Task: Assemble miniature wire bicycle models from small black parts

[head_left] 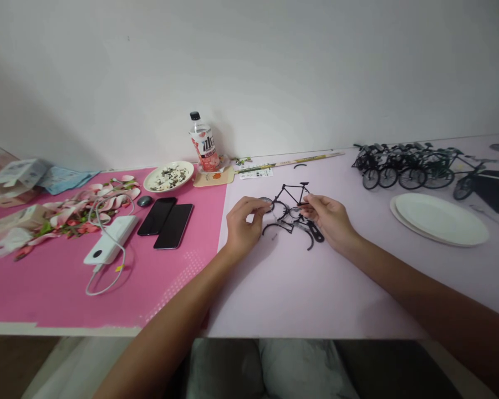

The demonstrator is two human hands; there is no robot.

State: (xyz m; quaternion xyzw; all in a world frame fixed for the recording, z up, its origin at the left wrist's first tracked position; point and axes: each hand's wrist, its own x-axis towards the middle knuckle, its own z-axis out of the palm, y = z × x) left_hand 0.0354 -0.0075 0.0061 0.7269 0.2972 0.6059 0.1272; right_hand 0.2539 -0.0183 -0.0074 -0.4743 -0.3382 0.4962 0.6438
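Over the pale part of the table, a black miniature bicycle frame (pixel 290 192) with a saddle is held upright between both hands. My left hand (pixel 245 224) pinches it at the lower front end, by the fork. My right hand (pixel 328 220) has its fingertips closed at the rear end, below the saddle. Just under and behind the hands lie loose black bicycle parts (pixel 289 226), with small wheels and curved strips among them. A dark handle-like piece (pixel 315 231) sits next to my right hand. The fingertips partly hide the points of contact.
Several miniature bicycles (pixel 411 166) stand back right, behind two white plates (pixel 441 219). A drink bottle (pixel 204 144) and a bowl of small pieces (pixel 168 177) are behind left. Two phones (pixel 173 226), a white power bank (pixel 111 239) with cable, and petals (pixel 72 213) lie left.
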